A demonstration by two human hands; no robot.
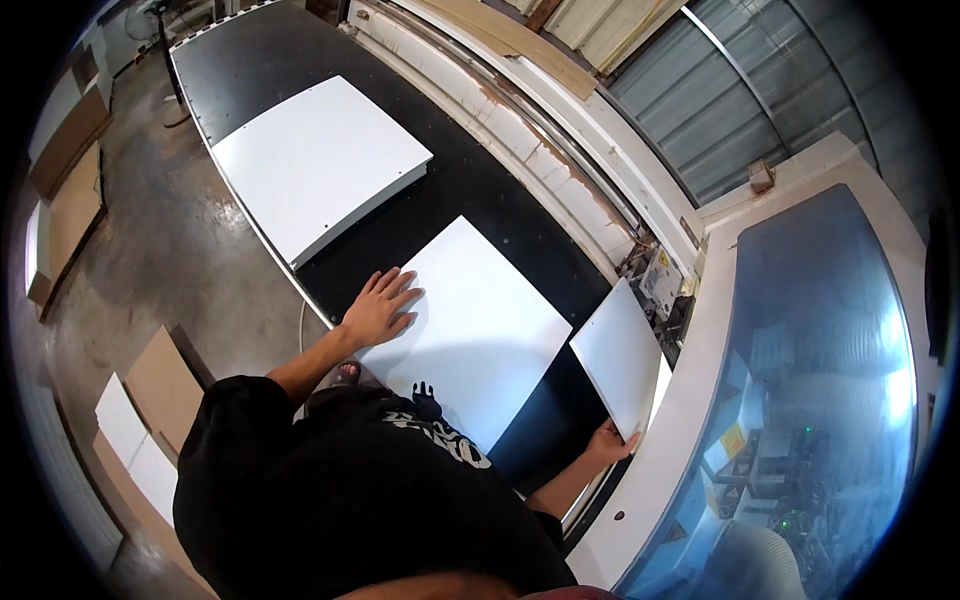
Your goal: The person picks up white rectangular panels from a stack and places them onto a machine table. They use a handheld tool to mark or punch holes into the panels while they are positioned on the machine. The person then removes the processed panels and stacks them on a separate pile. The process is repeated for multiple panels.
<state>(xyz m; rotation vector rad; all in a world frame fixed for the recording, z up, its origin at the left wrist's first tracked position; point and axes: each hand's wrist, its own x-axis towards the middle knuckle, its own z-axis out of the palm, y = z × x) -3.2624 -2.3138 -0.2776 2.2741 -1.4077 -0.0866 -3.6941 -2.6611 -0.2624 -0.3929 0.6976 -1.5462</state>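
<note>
White and smooth, the big panel (478,325) lies on the black surface (470,185) right in front of me, set askew, its near edge close to my waist. My left fingers (406,297) are spread wide and flat on its left edge, pressing rather than gripping. My right fingers (608,440) are closed on the low end of the small panel (618,350), which leans at a slant between the surface and the machine (655,505). I can't tell whether its upper end rests on anything. That's my main worry: with one end in my grip, it could twist, and its far corner could knock the exposed mechanism (662,285) just beside it. If I loosen too soon, I think it would drop along the machine's edge, or a corner would chip. The big panel has its own risk: a hard push from my left fingers could slide it, since the surface looks slick, and one corner points toward the small panel across a narrow dark gap. A black buckle (427,402) at my waist shows over its near edge; leaning in could drag that across the white face. Farther off, the stack (325,165) sits just beyond the big panel, so a shove that way might bump it.
</note>
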